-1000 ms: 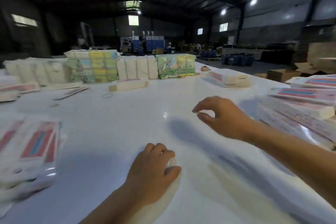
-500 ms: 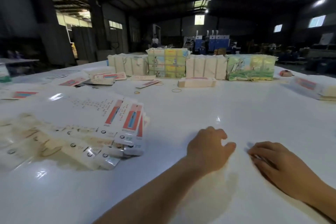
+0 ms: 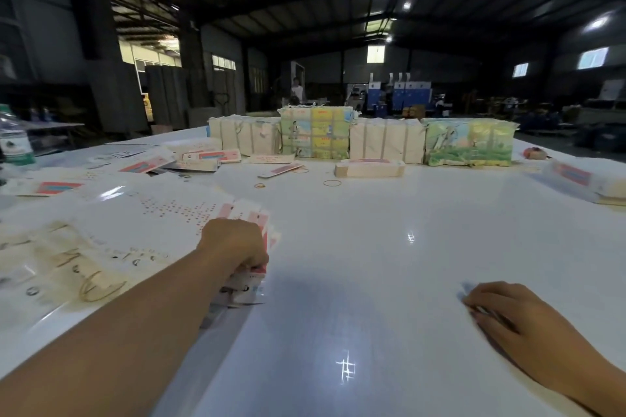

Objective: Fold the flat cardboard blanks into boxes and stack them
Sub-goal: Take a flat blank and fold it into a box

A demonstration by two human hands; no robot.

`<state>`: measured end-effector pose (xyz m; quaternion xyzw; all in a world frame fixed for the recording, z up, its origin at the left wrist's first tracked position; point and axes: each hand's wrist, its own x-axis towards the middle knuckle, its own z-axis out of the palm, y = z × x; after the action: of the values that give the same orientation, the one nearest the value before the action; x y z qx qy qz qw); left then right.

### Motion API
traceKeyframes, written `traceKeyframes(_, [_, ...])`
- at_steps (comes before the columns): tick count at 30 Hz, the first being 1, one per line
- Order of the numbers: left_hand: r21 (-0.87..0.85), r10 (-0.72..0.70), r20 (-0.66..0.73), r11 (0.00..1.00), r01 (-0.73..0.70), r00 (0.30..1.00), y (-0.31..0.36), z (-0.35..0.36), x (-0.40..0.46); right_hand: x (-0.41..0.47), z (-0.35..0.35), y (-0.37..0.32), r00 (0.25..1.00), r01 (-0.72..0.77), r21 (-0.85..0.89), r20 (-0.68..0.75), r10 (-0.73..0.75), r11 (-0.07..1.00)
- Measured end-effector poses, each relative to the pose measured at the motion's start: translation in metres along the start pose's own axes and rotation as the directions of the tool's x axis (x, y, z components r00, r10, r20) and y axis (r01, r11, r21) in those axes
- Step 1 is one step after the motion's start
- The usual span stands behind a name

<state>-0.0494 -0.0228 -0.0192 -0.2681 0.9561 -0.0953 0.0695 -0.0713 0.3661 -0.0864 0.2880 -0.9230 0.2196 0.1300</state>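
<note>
A fanned pile of flat white cardboard blanks with red and blue print [image 3: 159,230] lies on the left of the white table [image 3: 372,247]. My left hand [image 3: 233,242] reaches across it and grips the right edge of the top blanks [image 3: 252,213], fingers curled under them. My right hand [image 3: 508,311] rests on the bare table at the lower right, fingers loosely bent, holding nothing. A folded box [image 3: 369,167] lies at the far middle, and a stack of boxes [image 3: 589,179] sits at the right edge.
Wrapped bundles of blanks [image 3: 359,139] line the far side. More loose blanks [image 3: 189,159] and rubber bands [image 3: 332,183] lie at the far left and middle. A water bottle [image 3: 13,139] stands at the left edge. A person stands far off in the hall.
My view swung left. My left hand moved from the table near me onto the pile of blanks and took hold of their edge. My right hand came down to the table and stayed.
</note>
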Motion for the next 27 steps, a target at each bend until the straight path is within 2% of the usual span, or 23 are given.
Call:
traceKeyframes(2, [-0.015,-0.001,0.039,1.0,0.001,0.999,0.004,-0.002,0.001,0.0,-0.001,-0.001,1.0,0.003,-0.005,0.004,-0.003,1.0])
traceKeyframes(4, [-0.012,0.008,0.01,1.0,-0.008,1.0,0.008,0.002,0.005,0.0,0.0,-0.001,1.0,0.009,-0.008,0.0,-0.009,1.0])
traceKeyframes(10, [0.168,0.045,-0.289,0.986,0.004,0.956,0.001,0.013,0.003,0.005,0.002,0.001,1.0,0.028,-0.002,0.001,-0.028,1.0])
traceKeyframes(13, [0.001,0.01,-0.327,1.0,-0.01,0.945,0.009,-0.009,-0.004,0.008,0.005,0.002,0.999,0.03,-0.016,0.014,-0.03,0.999])
traceKeyframes(14, [-0.061,0.036,-0.353,0.996,-0.062,0.935,0.021,-0.015,-0.007,0.008,0.004,0.002,0.999,0.029,-0.023,0.016,-0.029,0.999])
traceKeyframes(16, [-0.184,0.159,-0.407,0.95,-0.252,0.899,0.056,-0.019,-0.021,0.008,0.003,-0.001,1.0,0.009,-0.033,0.019,-0.008,0.999])
traceKeyframes(19, [-0.332,0.407,-0.452,0.749,-0.573,0.794,0.112,-0.01,-0.06,0.007,0.001,-0.003,0.998,-0.037,-0.021,0.044,0.038,0.999])
traceKeyframes(22, [-0.301,0.566,-0.551,0.551,-0.779,0.613,0.148,0.014,-0.096,0.006,0.0,-0.003,0.997,-0.04,-0.011,0.059,0.04,0.999])
traceKeyframes(24, [-0.113,0.62,-0.614,0.543,-0.832,0.488,0.158,0.034,-0.104,0.005,0.0,-0.003,0.999,-0.03,-0.01,0.044,0.03,1.0])
traceKeyframes(25, [-0.03,0.639,-0.62,0.56,-0.828,0.454,0.16,0.041,-0.106,0.005,0.0,-0.003,0.999,-0.03,0.001,0.026,0.03,1.0])
traceKeyframes(27, [0.036,0.651,-0.618,0.583,-0.811,0.44,0.16,0.047,-0.106,0.004,0.002,-0.001,1.0,-0.015,0.024,-0.006,0.015,1.0])
